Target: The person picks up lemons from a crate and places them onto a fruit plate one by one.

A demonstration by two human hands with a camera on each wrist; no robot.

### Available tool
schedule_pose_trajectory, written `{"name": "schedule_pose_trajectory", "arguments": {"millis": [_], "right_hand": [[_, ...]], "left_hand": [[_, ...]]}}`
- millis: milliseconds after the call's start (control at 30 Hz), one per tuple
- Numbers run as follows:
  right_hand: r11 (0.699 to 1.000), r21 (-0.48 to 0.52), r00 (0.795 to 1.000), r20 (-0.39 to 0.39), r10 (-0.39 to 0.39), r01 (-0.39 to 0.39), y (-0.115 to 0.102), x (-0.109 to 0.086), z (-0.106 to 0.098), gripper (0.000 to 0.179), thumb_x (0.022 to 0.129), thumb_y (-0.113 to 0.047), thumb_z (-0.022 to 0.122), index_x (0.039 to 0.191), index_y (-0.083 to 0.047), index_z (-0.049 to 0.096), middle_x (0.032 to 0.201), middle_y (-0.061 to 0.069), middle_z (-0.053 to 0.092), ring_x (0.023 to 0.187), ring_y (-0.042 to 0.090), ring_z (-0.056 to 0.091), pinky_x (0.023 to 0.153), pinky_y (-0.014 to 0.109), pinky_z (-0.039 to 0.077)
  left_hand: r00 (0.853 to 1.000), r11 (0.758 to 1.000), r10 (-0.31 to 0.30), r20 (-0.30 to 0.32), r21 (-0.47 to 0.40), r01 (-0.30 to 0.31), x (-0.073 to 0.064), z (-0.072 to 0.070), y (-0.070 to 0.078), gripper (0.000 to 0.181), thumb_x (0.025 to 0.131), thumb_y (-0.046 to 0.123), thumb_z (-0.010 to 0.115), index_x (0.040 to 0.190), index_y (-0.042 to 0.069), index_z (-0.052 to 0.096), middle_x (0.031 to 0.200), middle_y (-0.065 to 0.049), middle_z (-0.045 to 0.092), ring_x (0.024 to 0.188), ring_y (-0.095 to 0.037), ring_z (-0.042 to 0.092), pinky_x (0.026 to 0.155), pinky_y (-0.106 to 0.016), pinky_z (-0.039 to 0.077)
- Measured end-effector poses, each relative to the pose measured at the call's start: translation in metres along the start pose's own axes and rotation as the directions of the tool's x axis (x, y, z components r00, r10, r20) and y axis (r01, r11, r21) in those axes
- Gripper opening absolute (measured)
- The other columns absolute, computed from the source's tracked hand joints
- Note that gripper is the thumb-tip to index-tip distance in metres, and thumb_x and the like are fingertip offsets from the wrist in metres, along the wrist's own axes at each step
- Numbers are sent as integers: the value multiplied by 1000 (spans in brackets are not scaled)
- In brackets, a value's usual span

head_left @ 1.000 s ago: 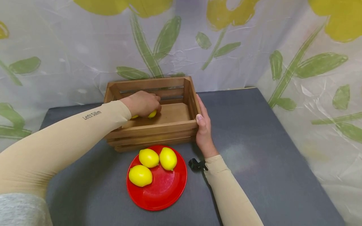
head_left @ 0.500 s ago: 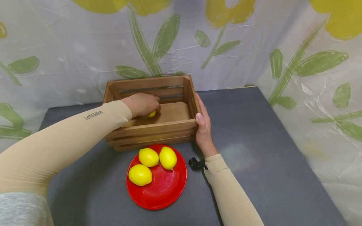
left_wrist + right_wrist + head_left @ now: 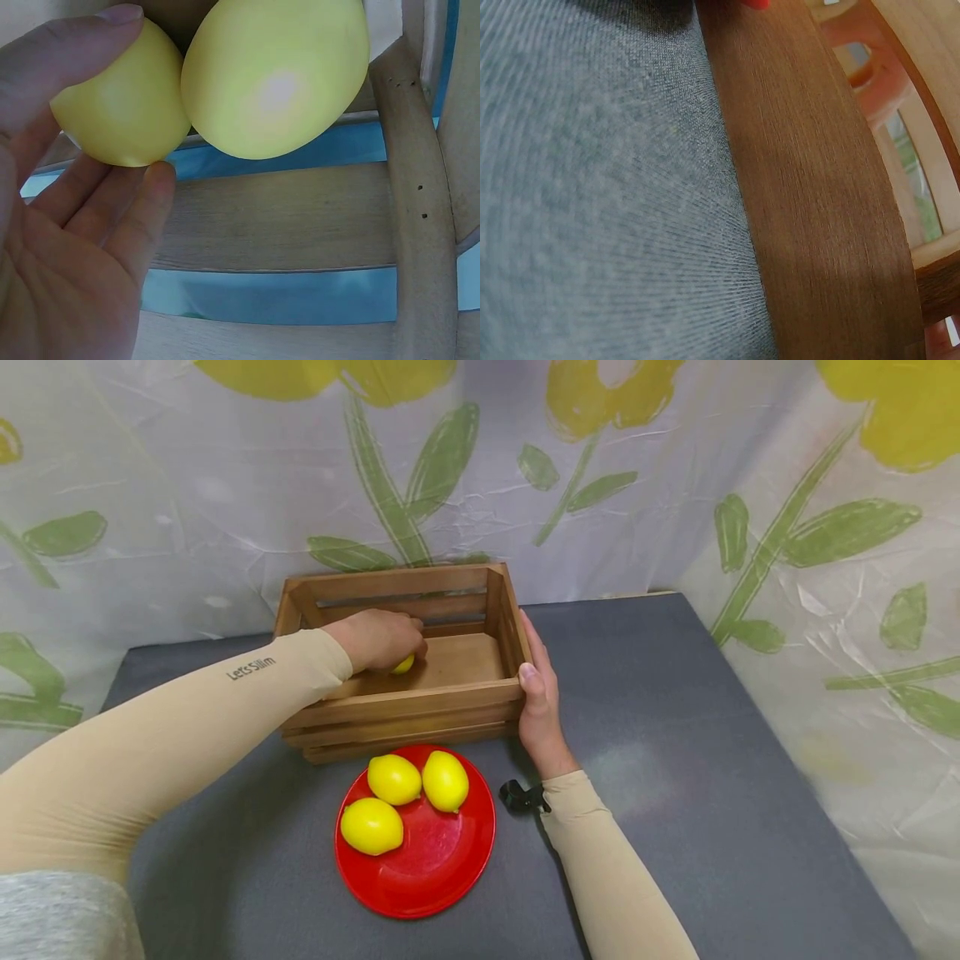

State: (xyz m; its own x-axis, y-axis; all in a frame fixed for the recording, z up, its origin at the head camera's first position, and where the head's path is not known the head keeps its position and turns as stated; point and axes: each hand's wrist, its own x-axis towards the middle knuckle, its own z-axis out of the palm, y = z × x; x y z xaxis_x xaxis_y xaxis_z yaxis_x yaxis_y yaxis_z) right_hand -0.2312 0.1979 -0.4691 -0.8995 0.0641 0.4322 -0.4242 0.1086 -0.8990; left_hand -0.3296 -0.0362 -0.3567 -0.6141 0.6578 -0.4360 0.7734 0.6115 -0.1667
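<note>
Inside the wooden crate (image 3: 405, 700) my left hand (image 3: 378, 639) reaches down. In the left wrist view its thumb and fingertips pinch a yellow lemon (image 3: 124, 105). A second lemon (image 3: 277, 75) lies against that one, beside slats and a corner post. The head view shows only a bit of lemon (image 3: 402, 665) below the left fingers; the other is hidden there. My right hand (image 3: 538, 702) grips the crate's right front corner, thumb at the front edge and fingers along the outer side. Close up in the right wrist view is a crate slat (image 3: 817, 180).
A red plate (image 3: 442, 881) stands just in front of the crate, with several centimetres of its rim near it. Three lemons (image 3: 372, 827) lie on it. The dark grey table (image 3: 675, 760) extends to the right. Behind hangs a flower-patterned sheet (image 3: 247, 485).
Little differs. My left hand dips very slightly lower in the crate, and the lemon sliver seen earlier left of its fingers is now covered. The right hand, crate and plate stay put.
</note>
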Motion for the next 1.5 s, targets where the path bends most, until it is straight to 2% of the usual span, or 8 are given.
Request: {"name": "schedule_pose_trajectory", "arguments": {"millis": [133,333,500,733,867,967,1167,1500], "right_hand": [[1000,3,1000,3,-11,11,-2,0,3,76,95,-42,36,171,-32,34,176,-7,34,155,24,38,126,62,29],[1000,16,1000,11,-14,14,-3,-1,6,77,96,-47,37,171,-32,34,175,-7,34,154,24,38,125,62,30],[999,34,1000,8,-28,28,-2,-1,5,75,95,-40,37,170,-32,35,174,-8,36,153,24,39,124,61,31],[998,56,999,3,-37,37,-2,0,4,74,96,-34,36,170,-31,36,174,-8,36,154,23,40,124,61,30],[998,57,1000,4,-30,30,-2,-1,3,74,96,-35,37,170,-32,36,174,-8,36,153,23,40,123,61,31],[997,65,1000,0,-27,27,-1,-1,2,73,96,-36,37,169,-33,37,173,-8,37,152,24,41,122,61,31],[996,83,1000,-15,-27,28,1,0,1,73,96,-39,39,169,-31,40,173,-6,40,151,25,43,122,56,32],[993,112,999,-21,-28,30,-1,0,2,74,96,-41,40,169,-27,40,173,-2,40,150,26,42,120,55,32]], "left_hand": [[1000,1000,-8,-11,-6,8,-5,0,0,28,99,-1,68,121,13,78,117,-13,66,106,-30,62,102,-49,58],[999,1000,-8,-45,-24,7,-14,0,-2,27,99,0,69,120,12,79,116,-12,67,104,-30,62,99,-50,59],[996,997,-30,-82,-67,24,-25,-8,1,33,98,-1,71,126,14,79,120,-11,68,108,-31,66,99,-51,61],[991,995,-64,-117,-82,55,-43,-26,11,44,99,-5,66,135,17,75,138,-15,66,117,-34,70,94,-51,64],[988,989,-99,-119,-119,85,-54,-34,15,50,97,-5,66,140,20,73,154,-16,59,129,-35,68,97,-50,63],[985,986,-111,-133,-135,93,-62,-39,15,52,95,-3,71,141,21,72,153,-14,58,127,-34,68,98,-50,62],[976,987,-111,-190,-136,86,-77,-43,16,52,91,3,81,138,21,72,139,-12,62,108,-33,71,94,-54,63],[962,988,-110,-251,-132,79,-102,-42,27,59,89,15,89,144,24,69,147,-10,60,122,-33,67,91,-52,64]]}}
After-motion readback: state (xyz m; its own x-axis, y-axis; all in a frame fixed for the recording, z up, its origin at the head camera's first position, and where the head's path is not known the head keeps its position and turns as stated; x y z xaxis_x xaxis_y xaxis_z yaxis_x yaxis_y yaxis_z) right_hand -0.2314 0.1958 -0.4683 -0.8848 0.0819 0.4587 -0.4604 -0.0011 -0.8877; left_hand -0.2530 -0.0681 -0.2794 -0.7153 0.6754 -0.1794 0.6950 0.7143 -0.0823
